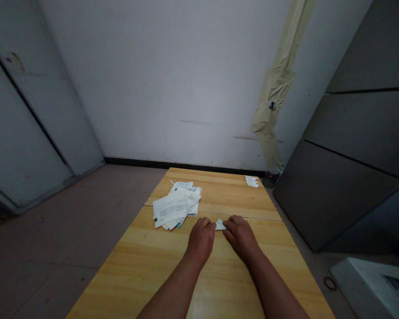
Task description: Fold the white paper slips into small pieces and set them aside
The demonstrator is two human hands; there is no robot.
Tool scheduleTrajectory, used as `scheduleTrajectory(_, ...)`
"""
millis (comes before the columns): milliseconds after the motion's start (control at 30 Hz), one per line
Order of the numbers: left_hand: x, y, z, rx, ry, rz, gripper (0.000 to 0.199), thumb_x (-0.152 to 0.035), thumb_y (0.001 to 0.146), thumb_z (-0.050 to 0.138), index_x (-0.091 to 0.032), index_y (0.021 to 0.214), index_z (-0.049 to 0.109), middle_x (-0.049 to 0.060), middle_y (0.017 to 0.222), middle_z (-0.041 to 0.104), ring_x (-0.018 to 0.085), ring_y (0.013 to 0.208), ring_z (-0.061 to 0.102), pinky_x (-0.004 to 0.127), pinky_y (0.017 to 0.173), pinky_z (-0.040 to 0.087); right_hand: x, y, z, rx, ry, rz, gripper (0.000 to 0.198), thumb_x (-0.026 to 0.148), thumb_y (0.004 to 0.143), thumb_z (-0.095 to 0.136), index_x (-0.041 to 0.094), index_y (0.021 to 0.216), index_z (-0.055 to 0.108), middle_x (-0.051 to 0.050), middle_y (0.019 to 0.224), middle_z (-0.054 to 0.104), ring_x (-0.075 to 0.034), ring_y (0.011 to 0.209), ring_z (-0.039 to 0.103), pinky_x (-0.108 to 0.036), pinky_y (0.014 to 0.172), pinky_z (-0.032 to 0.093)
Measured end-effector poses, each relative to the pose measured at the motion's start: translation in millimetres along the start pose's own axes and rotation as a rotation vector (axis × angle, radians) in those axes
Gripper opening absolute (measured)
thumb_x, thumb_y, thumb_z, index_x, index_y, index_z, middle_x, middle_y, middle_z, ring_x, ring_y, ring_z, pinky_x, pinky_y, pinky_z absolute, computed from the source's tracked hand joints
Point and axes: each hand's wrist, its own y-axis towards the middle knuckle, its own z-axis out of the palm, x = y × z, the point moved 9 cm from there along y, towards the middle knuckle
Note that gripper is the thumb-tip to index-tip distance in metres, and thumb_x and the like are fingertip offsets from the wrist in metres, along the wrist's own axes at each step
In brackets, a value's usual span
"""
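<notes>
A small folded piece of paper (220, 225), white with a pointed top, lies on the wooden table between my hands. My left hand (201, 237) has its fingers curled and grips the paper's left end. On the other end, the thumb and fingers of my right hand (240, 234) press together. Both hands rest low over the table, and they hide the paper's ends. To the left of my left hand is a loose pile of printed paper sheets (174, 206), spread unevenly. Several small folded papers (252, 181) sit together at the table's far right corner.
The wooden table (146, 270) reaches toward a white wall (173, 79) with a dark baseboard. A grey cabinet (346, 168) stands at the right, with a white box (369, 283) on the floor nearby. Pale doors (29, 115) are at the left. Tape covers a pipe (275, 88).
</notes>
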Motion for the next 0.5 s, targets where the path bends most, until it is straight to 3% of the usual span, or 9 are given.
scheduleTrajectory(300,-0.2,-0.2,-2.2,0.001,-0.004,-0.019,0.025,-0.012,0.093,0.047,-0.019,0.09,0.071,0.006,0.089,0.062,0.019,0.089,0.055,0.031,0.081,0.046,6.2,1.9,4.2,-0.009,-0.088,-0.029,0.011,0.025,0.093,0.056,0.023,0.095,0.067,-0.005,0.096,0.064,-0.02,0.091,0.053,-0.031,0.076,0.031)
scheduleTrajectory(500,1.9,-0.7,-2.5,-0.005,-0.074,-0.034,0.018,-0.01,0.083,0.059,-0.02,0.092,0.07,0.004,0.091,0.062,0.02,0.092,0.055,0.031,0.084,0.046,5.8,-0.2,1.2,-0.016,-0.057,-0.03,0.011,0.024,0.09,0.059,0.024,0.098,0.067,-0.004,0.097,0.063,-0.019,0.091,0.053,-0.03,0.076,0.031)
